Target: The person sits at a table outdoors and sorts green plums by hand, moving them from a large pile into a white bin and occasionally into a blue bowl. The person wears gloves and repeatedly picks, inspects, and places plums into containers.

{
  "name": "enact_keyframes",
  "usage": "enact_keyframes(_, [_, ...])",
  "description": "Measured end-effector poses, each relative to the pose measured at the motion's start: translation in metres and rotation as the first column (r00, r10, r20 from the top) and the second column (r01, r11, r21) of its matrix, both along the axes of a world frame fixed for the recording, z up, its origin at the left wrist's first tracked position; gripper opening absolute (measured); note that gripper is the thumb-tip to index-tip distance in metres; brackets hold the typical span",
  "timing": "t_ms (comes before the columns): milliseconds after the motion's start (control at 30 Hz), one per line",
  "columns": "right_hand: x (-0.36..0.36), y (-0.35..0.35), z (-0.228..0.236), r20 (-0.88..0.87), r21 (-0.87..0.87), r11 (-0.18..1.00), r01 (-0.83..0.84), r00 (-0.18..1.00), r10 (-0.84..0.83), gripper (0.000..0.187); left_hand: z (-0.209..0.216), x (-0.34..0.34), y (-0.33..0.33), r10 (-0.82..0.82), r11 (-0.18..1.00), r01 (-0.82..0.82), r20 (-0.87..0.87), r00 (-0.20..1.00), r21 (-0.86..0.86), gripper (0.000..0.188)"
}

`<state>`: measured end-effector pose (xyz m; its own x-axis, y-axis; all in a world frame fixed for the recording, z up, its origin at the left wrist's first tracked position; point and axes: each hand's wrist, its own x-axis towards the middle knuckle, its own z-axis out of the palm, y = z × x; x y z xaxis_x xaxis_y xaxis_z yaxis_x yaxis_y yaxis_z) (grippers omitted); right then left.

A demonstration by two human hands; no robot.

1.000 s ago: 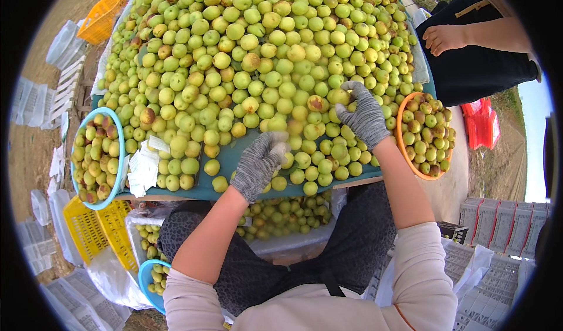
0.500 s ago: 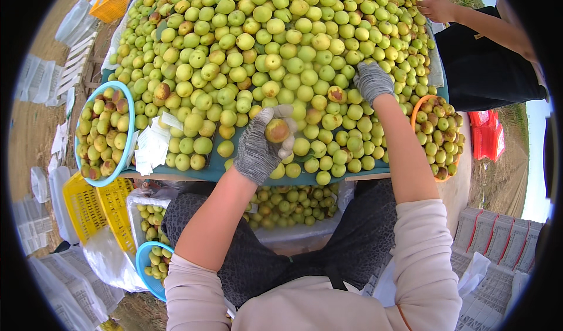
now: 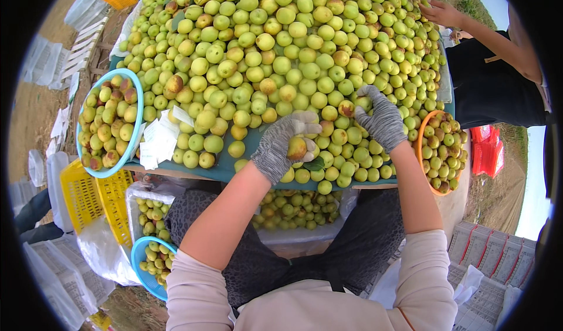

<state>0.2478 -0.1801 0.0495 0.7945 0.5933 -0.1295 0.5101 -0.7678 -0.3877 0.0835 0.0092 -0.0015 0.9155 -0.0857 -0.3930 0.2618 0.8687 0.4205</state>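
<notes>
A heap of round yellow-green fruit that look like jujubes [image 3: 287, 43], some with brown-red patches, covers the table before me. My left hand [image 3: 280, 146], in a grey knit glove, is closed around a brown-patched jujube [image 3: 297, 148] above the heap's near edge. Farther right, my right hand [image 3: 382, 117], gloved alike, has its thumb and fingers about a green jujube [image 3: 364, 103] at the heap. A blue-rimmed basket [image 3: 138, 111] of browned jujubes stands to the left. To the right is an orange-rimmed basket [image 3: 420, 146], also holding browned ones.
White paper slips [image 3: 158, 140] lie beside the left basket. Below the table, a lined crate [image 3: 293, 234] holds more jujubes between my knees. A yellow crate [image 3: 82, 196] and a smaller blue basket [image 3: 139, 255] are at lower left. A co-worker's hands [image 3: 437, 11] reach in at far right.
My right hand has drawn slightly nearer and now shows a jujube between thumb and fingers. The left hand has shifted right, still holding its jujube. More of the co-worker's hands shows.
</notes>
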Motion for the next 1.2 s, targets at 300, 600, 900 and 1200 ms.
enact_keyframes(300, [-0.042,0.045,0.011,-0.156,0.372,0.832,-0.412,0.855,0.494,0.033,0.013,0.006,-0.004,-0.112,0.980,0.090,0.120,0.986,0.179,0.064])
enact_keyframes(600, [0.057,0.045,-0.007,-0.009,0.379,0.912,0.159,0.986,-0.169,0.023,0.008,0.000,-0.007,0.200,0.939,-0.185,-0.020,0.980,0.290,0.044])
enact_keyframes(900, [0.106,0.055,-0.024,0.128,-0.269,0.963,-0.013,0.991,0.049,0.031,0.025,-0.003,-0.002,0.275,0.780,-0.231,0.014,0.961,0.582,0.039])
enact_keyframes(1200, [-0.018,0.012,-0.032,0.422,0.548,0.808,-0.217,0.906,-0.043,0.017,0.026,-0.011,-0.006,0.269,0.854,-0.244,0.012,0.963,0.459,0.041])
